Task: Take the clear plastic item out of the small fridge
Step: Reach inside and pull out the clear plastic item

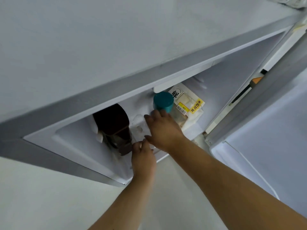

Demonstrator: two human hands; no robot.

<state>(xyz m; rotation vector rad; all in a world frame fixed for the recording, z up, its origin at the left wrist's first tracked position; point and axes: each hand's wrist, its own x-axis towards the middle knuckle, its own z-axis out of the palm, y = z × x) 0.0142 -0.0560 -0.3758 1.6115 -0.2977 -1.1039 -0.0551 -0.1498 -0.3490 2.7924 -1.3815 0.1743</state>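
Observation:
The small fridge [103, 97] stands open below me, seen from above. A clear plastic item [137, 124], faint against the white interior, sits in the middle of the compartment between a dark brown-lidded container [114, 125] and a teal-lidded jar [163, 101]. My right hand [163, 131] reaches in and spans the item's right side, thumb near its front edge and fingers towards its back by the teal jar. My left hand [143, 157] has its fingertips closed on the item's near corner, right beside the dark container. Much of the item is hidden under my hands.
A bread bag with a yellow label [189, 105] leans at the back right behind the teal jar. The fridge door [265, 105] hangs open on the right. The fridge's flat white top [116, 39] overhangs the compartment. Pale floor lies below.

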